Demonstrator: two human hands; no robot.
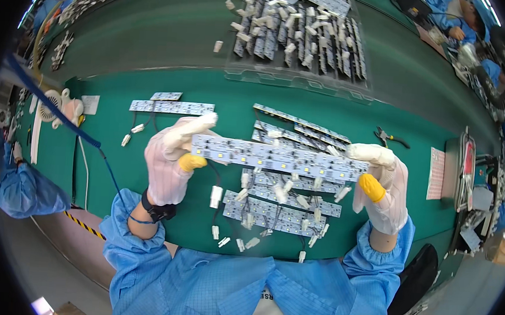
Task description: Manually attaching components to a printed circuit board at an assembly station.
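Between my two gloved hands I hold a long white LED circuit board (281, 159) level above the green mat. My left hand (177, 152) pinches its left end, with a yellow cover on the thumb. My right hand (382, 181) grips the right end the same way. Wires with white plug connectors (216, 196) hang below the board's left end. Under and behind it, more LED boards (283, 214) lie on the mat, their leads and connectors tangled across them. To the left lie a separate LED board (174, 107) and a shorter piece (166, 96).
A clear plastic tray (304, 81) full of wired boards stands at the back. Pliers (391, 138) with yellow-black handles lie at right, near a pink printed sheet (436, 173). A small white fan (51, 105) and a blue cable (51, 111) are at left. Co-workers sit around.
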